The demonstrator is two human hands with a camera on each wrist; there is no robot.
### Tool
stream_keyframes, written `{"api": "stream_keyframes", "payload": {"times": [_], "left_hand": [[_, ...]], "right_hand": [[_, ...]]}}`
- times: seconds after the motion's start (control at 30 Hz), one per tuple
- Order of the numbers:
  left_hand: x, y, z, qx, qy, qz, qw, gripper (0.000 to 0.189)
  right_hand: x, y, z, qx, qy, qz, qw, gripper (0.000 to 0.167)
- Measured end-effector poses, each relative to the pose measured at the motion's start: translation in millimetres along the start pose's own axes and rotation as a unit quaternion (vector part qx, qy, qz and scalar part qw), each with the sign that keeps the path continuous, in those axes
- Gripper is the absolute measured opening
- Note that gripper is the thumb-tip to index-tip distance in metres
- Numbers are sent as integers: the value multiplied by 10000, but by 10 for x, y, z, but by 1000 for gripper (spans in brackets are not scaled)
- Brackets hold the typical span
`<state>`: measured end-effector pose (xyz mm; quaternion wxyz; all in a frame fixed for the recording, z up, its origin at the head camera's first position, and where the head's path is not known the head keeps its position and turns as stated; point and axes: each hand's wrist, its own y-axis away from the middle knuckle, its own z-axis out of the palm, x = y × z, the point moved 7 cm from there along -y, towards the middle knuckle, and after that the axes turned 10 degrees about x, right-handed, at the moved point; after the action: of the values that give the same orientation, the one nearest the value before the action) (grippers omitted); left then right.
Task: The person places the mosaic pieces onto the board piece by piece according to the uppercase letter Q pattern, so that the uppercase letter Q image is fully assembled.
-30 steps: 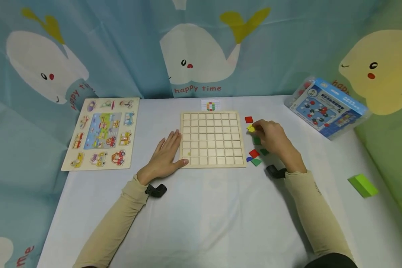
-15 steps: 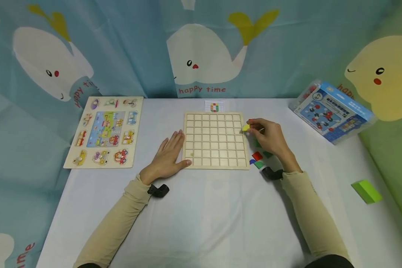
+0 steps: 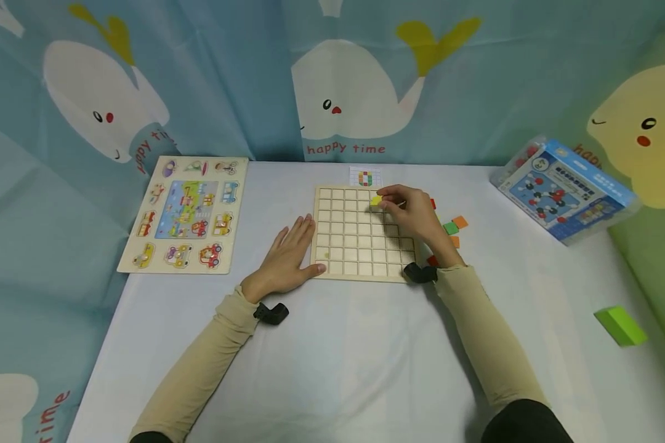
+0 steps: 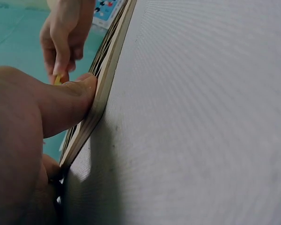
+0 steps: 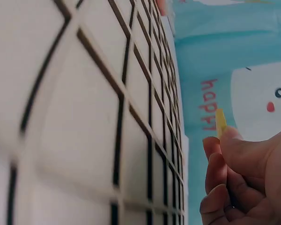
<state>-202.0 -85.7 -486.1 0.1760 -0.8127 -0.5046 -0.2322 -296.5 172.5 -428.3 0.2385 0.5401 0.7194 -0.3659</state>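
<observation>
A wooden grid board [image 3: 350, 244] with square cells lies on the white table. My left hand [image 3: 286, 258] rests at its left edge with fingers extended, the thumb over the near-left corner. Between thumb and fingers my right hand [image 3: 414, 212] pinches a small yellow tile [image 3: 375, 200], held over the far part of the board. In the right wrist view the yellow tile [image 5: 220, 121] stands edge-on at the fingertips, apart from the grid. A small pattern card [image 3: 365, 178] with a coloured figure lies just behind the board.
Right of the board lie loose tiles, among them a green tile [image 3: 451, 228] and an orange tile [image 3: 460, 221]; my right arm hides others. A picture puzzle board [image 3: 238, 214] is at left. A blue box [image 3: 565, 187] and a green block [image 3: 621, 326] stand at right.
My right hand has picked up the yellow tile from the pile and carried it left over the board. The left hand stays at the board's edge. The head view has shifted slightly.
</observation>
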Motion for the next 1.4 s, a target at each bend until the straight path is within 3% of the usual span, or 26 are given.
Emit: {"api": "stream_keyframes", "payload": {"times": [0.33, 0.5, 0.73, 1.0, 1.4], "left_hand": [[-16, 4, 13, -12, 77, 20, 10000, 99], [-16, -14, 27, -57, 170, 30, 9998, 98], [-5, -10, 0, -74, 214, 34, 9997, 97], [-15, -8, -19, -54, 246, 57, 9997, 96], [-48, -20, -34, -41, 396, 101, 9992, 95]], "right_hand": [[-17, -85, 308, -398, -68, 148, 9991, 28], [29, -124, 379, -460, -123, 365, 9982, 28], [-17, -173, 448, -527, -281, 294, 9978, 24], [-80, -182, 501, -616, 47, 299, 9976, 22], [-148, -180, 566, -501, 532, -116, 9973, 21]]}}
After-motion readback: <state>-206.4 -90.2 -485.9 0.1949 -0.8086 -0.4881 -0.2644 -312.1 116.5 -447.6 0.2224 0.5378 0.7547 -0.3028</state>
